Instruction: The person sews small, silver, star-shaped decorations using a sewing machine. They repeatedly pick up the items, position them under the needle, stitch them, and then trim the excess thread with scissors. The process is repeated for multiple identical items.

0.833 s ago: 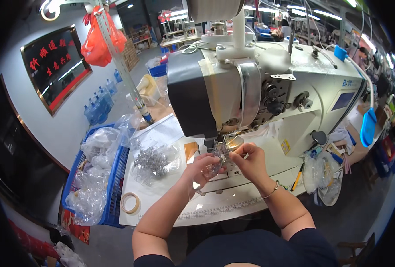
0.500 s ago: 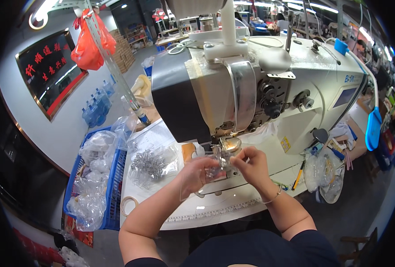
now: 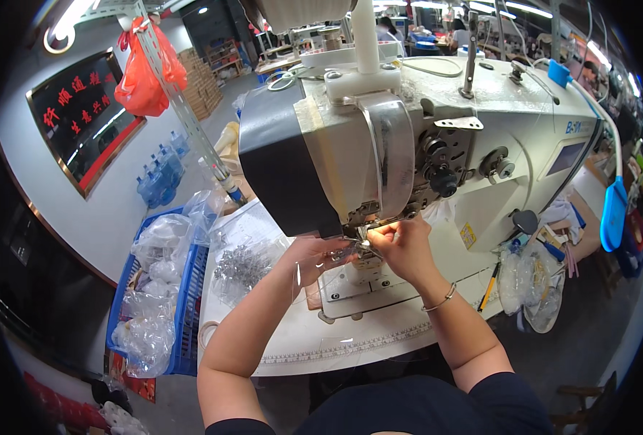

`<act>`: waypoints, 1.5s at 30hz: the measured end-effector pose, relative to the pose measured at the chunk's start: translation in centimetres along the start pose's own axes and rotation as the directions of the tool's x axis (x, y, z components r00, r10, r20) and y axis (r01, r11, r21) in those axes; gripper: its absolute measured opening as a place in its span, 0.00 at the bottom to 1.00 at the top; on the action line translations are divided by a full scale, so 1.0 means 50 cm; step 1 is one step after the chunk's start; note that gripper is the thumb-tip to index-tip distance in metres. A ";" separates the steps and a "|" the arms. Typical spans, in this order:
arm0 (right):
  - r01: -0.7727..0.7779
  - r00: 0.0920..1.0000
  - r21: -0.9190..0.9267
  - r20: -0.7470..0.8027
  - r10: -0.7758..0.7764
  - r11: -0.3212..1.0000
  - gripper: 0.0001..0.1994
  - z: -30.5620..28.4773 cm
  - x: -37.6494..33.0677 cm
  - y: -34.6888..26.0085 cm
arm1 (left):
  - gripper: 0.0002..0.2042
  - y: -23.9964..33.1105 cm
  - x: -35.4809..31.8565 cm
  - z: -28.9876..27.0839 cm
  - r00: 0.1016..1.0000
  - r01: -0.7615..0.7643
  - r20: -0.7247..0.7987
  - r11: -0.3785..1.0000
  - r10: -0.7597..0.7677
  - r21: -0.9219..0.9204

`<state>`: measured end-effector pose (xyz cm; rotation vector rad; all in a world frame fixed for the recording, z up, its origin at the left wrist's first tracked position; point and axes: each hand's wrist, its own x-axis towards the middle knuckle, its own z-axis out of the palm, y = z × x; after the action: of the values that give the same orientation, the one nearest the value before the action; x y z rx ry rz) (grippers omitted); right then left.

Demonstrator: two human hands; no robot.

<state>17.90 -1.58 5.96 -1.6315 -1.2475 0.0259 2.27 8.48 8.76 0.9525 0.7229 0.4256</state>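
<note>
A large white sewing machine point(image 3: 481, 174) with a black end cover stands before me. My left hand point(image 3: 312, 255) is closed on a thin clear plastic piece point(image 3: 297, 279), left of the needle area; part of the sheet hangs below the fingers. My right hand point(image 3: 404, 248) is closed in a pinch right beside the needle area point(image 3: 365, 233), under the machine head. What its fingertips hold is too small to make out. A heap of small shiny clear or metallic pieces point(image 3: 241, 270) lies on the white table point(image 3: 285, 355), left of my left hand.
A blue basket point(image 3: 189, 304) full of clear plastic bags stands left of the table. A tape roll point(image 3: 208, 333) lies at the table's left edge. At the right are an orange pen point(image 3: 489, 286), plastic bags point(image 3: 531, 279) and a hanging blue paddle-shaped piece point(image 3: 612, 214).
Both hands have moved up and away from me, closer to the needle area. The metal plate in front of the needle now shows below them, and my view has shifted slightly.
</note>
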 end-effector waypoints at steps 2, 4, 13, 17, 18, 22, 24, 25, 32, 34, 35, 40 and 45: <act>0.008 1.000 -0.011 0.000 -0.008 1.000 0.10 -0.005 -0.003 0.000 | 0.09 -0.005 0.012 -0.010 0.999 0.023 0.025 0.999 -0.023 -0.025; 0.077 0.995 -0.046 -0.059 -0.080 0.996 0.08 -0.008 -0.012 -0.002 | 0.09 -0.006 0.013 -0.012 0.999 0.034 0.036 0.999 -0.033 -0.029; 0.164 0.982 -0.059 -0.087 -0.169 0.985 0.02 -0.014 -0.019 0.005 | 0.07 -0.009 -0.004 -0.014 0.994 0.003 0.108 0.991 0.012 -0.136; 0.167 0.980 -0.047 -0.104 -0.171 0.985 0.01 -0.011 -0.015 0.012 | 0.05 -0.012 -0.007 -0.002 0.997 -0.040 0.066 0.990 0.050 -0.136; 0.175 0.977 -0.052 -0.115 -0.180 0.983 0.01 -0.010 -0.015 0.014 | 0.06 -0.011 -0.007 -0.001 0.996 -0.044 0.076 0.991 0.054 -0.127; 0.159 0.976 -0.040 -0.146 -0.163 0.987 0.02 0.001 0.001 0.015 | 0.07 -0.005 0.002 -0.009 0.993 -0.069 0.092 0.991 0.080 -0.118; 0.156 0.978 -0.033 -0.132 -0.159 0.987 0.03 0.002 0.002 0.016 | 0.07 -0.003 0.001 -0.009 0.993 -0.067 0.088 0.993 0.075 -0.098; 0.170 0.978 -0.038 -0.114 -0.173 0.985 0.03 -0.002 -0.005 0.018 | 0.07 -0.001 -0.005 -0.004 0.994 -0.056 0.085 0.996 0.062 -0.073; 0.214 0.963 -0.034 -0.159 -0.217 0.976 0.02 0.002 -0.006 0.022 | 0.08 0.002 -0.005 0.001 0.994 -0.067 0.083 0.997 0.069 -0.028; 0.205 0.969 -0.029 -0.134 -0.207 0.978 0.02 0.001 -0.011 0.021 | 0.09 -0.002 -0.002 -0.007 0.997 -0.041 0.060 0.999 0.043 -0.032; 0.191 0.974 -0.042 -0.118 -0.195 0.981 0.02 0.000 -0.010 0.020 | 0.10 -0.003 -0.001 -0.010 0.998 -0.029 0.048 0.999 0.031 -0.034; 0.149 0.985 0.013 -0.092 -0.147 0.989 0.01 0.000 -0.009 0.031 | 0.12 0.002 -0.007 0.000 0.996 -0.052 0.074 0.998 0.049 0.040; 0.169 0.968 0.305 0.129 -0.216 0.937 0.02 -0.054 -0.038 0.011 | 0.18 -0.050 -0.041 -0.015 0.963 -0.170 0.233 0.977 0.137 0.127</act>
<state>18.90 -4.79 5.81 -1.2658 -1.4492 0.2139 0.33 6.35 7.10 1.1796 0.4815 0.3981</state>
